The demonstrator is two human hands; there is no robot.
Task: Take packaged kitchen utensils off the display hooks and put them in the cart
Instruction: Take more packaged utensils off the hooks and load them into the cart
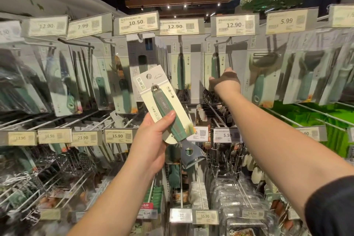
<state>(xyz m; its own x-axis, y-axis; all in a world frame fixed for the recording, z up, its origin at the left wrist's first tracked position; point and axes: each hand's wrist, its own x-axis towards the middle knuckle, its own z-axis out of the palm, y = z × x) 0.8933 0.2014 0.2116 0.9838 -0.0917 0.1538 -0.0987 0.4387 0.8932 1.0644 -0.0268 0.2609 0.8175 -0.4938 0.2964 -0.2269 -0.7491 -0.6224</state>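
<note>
Left hand [153, 140] grasps a carded peeler [164, 109], long axis tilted; right hand [225, 80], farther, fingers pinching a hung pack [214, 67] by its lower edge.

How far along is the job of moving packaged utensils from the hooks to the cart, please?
One green-handled utensil pack is off its hook, held in the left hand. The right hand reaches the packs under the 12.90 tag. No cart shows, so loading remains.
</note>
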